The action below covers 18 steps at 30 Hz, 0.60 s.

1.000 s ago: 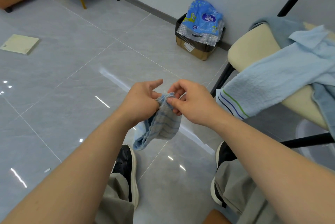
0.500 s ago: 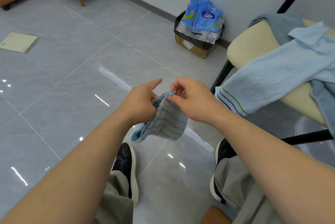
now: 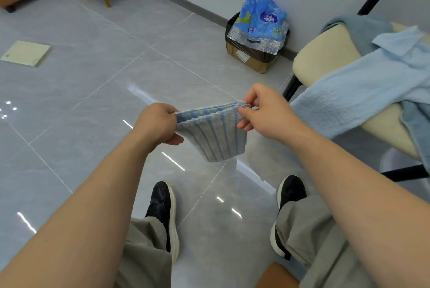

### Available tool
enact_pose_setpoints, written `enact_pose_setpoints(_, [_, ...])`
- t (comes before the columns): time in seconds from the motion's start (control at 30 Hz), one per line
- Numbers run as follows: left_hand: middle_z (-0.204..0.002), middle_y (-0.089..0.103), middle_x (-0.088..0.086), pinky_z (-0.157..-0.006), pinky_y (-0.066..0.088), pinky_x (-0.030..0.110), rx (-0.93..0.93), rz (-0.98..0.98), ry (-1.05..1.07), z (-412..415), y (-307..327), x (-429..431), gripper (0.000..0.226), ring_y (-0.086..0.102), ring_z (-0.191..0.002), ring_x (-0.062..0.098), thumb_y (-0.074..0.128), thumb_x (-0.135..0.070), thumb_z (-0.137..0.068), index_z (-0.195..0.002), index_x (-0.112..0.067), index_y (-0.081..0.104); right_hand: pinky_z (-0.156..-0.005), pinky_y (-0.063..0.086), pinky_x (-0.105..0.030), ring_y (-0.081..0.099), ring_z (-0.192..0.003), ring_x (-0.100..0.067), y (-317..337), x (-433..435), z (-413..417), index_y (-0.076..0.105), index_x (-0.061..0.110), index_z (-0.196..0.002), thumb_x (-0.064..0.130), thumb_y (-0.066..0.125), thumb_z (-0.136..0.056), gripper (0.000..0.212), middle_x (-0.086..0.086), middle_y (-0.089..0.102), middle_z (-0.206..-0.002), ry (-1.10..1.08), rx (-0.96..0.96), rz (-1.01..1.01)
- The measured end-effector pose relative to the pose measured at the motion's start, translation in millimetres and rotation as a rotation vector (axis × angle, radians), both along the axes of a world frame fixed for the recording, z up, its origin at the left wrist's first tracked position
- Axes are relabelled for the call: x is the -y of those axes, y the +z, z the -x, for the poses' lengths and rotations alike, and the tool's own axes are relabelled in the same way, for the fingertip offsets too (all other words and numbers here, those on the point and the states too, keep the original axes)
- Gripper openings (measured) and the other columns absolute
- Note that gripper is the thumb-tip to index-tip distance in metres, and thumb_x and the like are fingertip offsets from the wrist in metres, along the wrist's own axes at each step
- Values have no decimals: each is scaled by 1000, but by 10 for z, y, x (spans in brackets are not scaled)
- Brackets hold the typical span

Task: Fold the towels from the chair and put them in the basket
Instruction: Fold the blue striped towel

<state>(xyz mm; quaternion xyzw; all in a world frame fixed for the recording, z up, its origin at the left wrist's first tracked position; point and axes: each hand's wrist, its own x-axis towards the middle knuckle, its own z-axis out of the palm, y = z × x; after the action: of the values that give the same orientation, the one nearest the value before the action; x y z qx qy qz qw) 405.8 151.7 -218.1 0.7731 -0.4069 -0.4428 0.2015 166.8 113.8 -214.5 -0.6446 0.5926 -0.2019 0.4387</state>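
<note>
Striped towel; package print apparently illegible

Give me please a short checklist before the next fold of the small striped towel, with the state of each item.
1. Left hand grips one top corner of the striped towel: ok.
2. Right hand pinches the other top corner: ok.
3. Top edge taut between the hands: ok.
4. Towel hangs clear of the floor: ok.
5. Basket within reach: cannot tell, not in view.
</note>
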Motion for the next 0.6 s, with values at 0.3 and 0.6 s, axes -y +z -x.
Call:
enact_pose_setpoints(0.3, [-90,72,15,-78,61,39,-21,88,-21,-24,71,19,20,72,-80,30,56,-3,-79,-86,-11,73,-73,64,-41,75,-69,-12,-15,-5,-32,50,22,-93,19,62,-99,13,-4,74,-82,31,10,-14])
enact_pose_setpoints(0.6, [-104,65,-12,-77,44,23,390,253,-572,257,7,-65,54,58,-93,10,84,-53,-68,-112,-29,64,-77,61,-47,74,-71,-14,3,-141,-150,54,24,-94,19,66,-96,13,-3,75,-78,195,58,33])
